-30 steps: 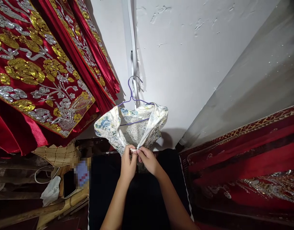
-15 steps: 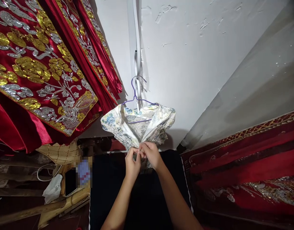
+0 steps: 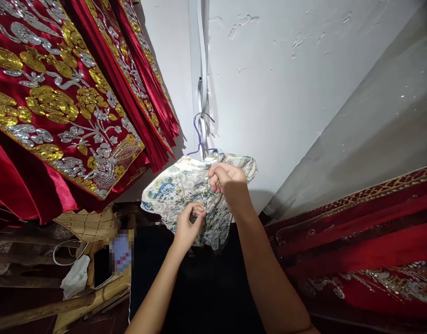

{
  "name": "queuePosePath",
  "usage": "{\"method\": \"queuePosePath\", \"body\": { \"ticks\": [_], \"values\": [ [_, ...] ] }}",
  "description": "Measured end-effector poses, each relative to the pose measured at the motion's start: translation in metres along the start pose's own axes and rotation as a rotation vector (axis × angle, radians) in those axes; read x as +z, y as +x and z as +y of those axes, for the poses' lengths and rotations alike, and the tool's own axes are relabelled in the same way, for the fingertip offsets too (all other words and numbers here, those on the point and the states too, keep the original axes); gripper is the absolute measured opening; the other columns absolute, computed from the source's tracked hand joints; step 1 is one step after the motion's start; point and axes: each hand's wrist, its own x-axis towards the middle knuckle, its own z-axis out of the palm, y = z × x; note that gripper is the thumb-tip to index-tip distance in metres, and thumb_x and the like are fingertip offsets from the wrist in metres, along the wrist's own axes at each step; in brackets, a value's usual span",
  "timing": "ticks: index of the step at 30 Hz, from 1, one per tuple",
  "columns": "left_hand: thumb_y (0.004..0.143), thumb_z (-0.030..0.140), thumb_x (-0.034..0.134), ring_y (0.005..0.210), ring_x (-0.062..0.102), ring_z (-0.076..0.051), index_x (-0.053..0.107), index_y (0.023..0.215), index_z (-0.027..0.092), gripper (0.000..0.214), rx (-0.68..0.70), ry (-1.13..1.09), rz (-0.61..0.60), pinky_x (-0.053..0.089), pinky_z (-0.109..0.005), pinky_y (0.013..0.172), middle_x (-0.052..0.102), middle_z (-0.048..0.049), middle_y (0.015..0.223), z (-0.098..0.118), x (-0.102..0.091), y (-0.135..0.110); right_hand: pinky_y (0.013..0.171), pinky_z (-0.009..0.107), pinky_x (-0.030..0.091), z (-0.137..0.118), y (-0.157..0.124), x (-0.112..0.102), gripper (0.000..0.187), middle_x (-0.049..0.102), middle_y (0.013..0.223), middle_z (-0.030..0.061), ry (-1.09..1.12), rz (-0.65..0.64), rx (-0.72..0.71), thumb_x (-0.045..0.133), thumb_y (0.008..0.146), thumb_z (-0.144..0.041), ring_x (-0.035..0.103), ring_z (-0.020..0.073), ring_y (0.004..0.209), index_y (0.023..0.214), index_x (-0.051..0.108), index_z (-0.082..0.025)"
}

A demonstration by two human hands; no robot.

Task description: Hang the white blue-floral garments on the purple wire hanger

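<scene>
Silky flowered cloth (image 3: pixel 171 190) on its hanger (image 3: pixel 198 139) feels soft, maybe slippery, so my left hand (image 3: pixel 187 227) and right hand (image 3: pixel 229 183) pinch its edges.

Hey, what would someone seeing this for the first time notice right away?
The red satin hangings stitched with gold and silver flowers fill the upper left. At centre, a white and blue floral garment hangs on a purple hanger against the white wall, with the left hand and right hand both gripping it.

Purple hanger (image 3: pixel 198 139) on white wall rail (image 3: pixel 199 55) carries floral garment (image 3: pixel 171 190); wooden bench (image 3: pixel 95 297) bears phone (image 3: pixel 101 266), white tissue (image 3: pixel 74 278).
</scene>
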Motion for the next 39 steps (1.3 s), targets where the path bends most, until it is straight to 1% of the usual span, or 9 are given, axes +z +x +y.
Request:
{"method": "queuePosePath", "body": {
  "ticks": [4, 11, 14, 20, 24, 28, 31, 36, 39],
  "values": [
    [0.098, 0.031, 0.053, 0.096, 0.065, -0.019, 0.049, 0.139, 0.022, 0.042, 0.283, -0.047, 0.175, 0.050, -0.035, 0.092, 0.068, -0.0087, 0.104, 0.058, -0.017, 0.043, 0.045, 0.020, 0.032, 0.006, -0.010, 0.003, 0.020, 0.053, 0.047, -0.0041, -0.100, -0.075, -0.005, 0.050, 0.087, -0.025, 0.042, 0.0076, 0.043, 0.072, 0.061, -0.018],
    [0.099, 0.029, 0.052, 0.086, 0.061, -0.017, 0.066, 0.095, 0.018, 0.018, 0.488, 0.321, 0.132, 0.047, -0.029, 0.079, 0.066, -0.0051, 0.091, 0.100, -0.031, 0.076, 0.046, 0.023, 0.030, 0.021, -0.008, 0.001, 0.026, 0.049, 0.051, -0.0039, -0.220, -0.069, -0.157, 0.052, 0.092, -0.034, 0.040, 0.0091, 0.045, 0.074, 0.062, -0.018],
    [0.098, 0.029, 0.053, 0.087, 0.061, -0.017, 0.065, 0.093, 0.018, 0.017, 0.505, 0.289, 0.307, 0.048, -0.029, 0.082, 0.065, -0.0042, 0.090, 0.098, -0.039, 0.074, 0.047, 0.025, 0.028, 0.055, -0.003, -0.005, 0.032, 0.045, 0.050, -0.0034, -0.345, -0.061, -0.156, 0.051, 0.093, -0.038, 0.037, 0.0101, 0.045, 0.069, 0.061, -0.019],
    [0.092, 0.037, 0.062, 0.084, 0.061, -0.012, 0.063, 0.093, 0.016, 0.021, 0.294, -0.195, 0.759, 0.049, -0.025, 0.085, 0.063, -0.0008, 0.087, 0.057, -0.095, 0.079, 0.048, 0.026, 0.029, 0.103, -0.020, -0.009, 0.030, 0.046, 0.050, -0.0028, -0.223, -0.103, 0.059, 0.053, 0.088, -0.037, 0.040, 0.0116, 0.047, 0.066, 0.060, -0.019],
    [0.091, 0.032, 0.060, 0.088, 0.064, -0.013, 0.057, 0.088, 0.018, 0.015, -0.029, -0.738, 0.676, 0.051, -0.029, 0.092, 0.065, -0.0025, 0.086, 0.005, -0.120, 0.070, 0.048, 0.025, 0.029, 0.105, -0.039, -0.001, 0.028, 0.044, 0.049, -0.0039, -0.120, -0.163, 0.078, 0.053, 0.087, -0.035, 0.039, 0.0108, 0.047, 0.065, 0.058, -0.019],
    [0.093, 0.025, 0.048, 0.086, 0.066, -0.017, 0.051, 0.078, 0.019, 0.016, -0.277, -0.648, 0.621, 0.054, -0.035, 0.088, 0.066, -0.0071, 0.079, -0.039, -0.101, 0.046, 0.050, 0.025, 0.033, 0.108, -0.051, 0.003, 0.026, 0.046, 0.048, -0.0040, -0.071, -0.165, 0.133, 0.052, 0.086, -0.033, 0.042, 0.0112, 0.047, 0.065, 0.058, -0.019],
    [0.088, 0.027, 0.055, 0.082, 0.066, -0.018, 0.055, 0.077, 0.018, 0.014, -0.322, -0.544, 0.565, 0.055, -0.034, 0.083, 0.066, -0.0060, 0.074, -0.059, -0.073, 0.026, 0.050, 0.025, 0.033, 0.119, -0.058, -0.002, 0.028, 0.045, 0.046, -0.0043, -0.050, -0.125, 0.168, 0.052, 0.086, -0.036, 0.042, 0.0111, 0.046, 0.065, 0.056, -0.020],
    [0.070, 0.028, 0.075, 0.077, 0.065, -0.021, 0.069, 0.076, 0.014, 0.016, -0.340, -0.267, 0.295, 0.051, -0.031, 0.075, 0.069, -0.0046, 0.071, -0.070, -0.047, 0.007, 0.049, 0.027, 0.031, 0.144, -0.060, -0.027, 0.026, 0.043, 0.043, -0.0039, -0.108, 0.013, 0.228, 0.048, 0.083, -0.037, 0.039, 0.0117, 0.044, 0.062, 0.052, -0.021],
    [0.077, 0.037, 0.071, 0.081, 0.063, -0.021, 0.070, 0.079, 0.015, 0.023, -0.300, -0.171, 0.216, 0.049, -0.031, 0.080, 0.069, -0.0042, 0.077, -0.064, -0.041, 0.004, 0.049, 0.027, 0.029, 0.156, -0.060, -0.049, 0.027, 0.040, 0.041, -0.0034, -0.305, 0.066, 0.293, 0.047, 0.079, -0.036, 0.037, 0.0121, 0.044, 0.057, 0.049, -0.021]
  ]
}}
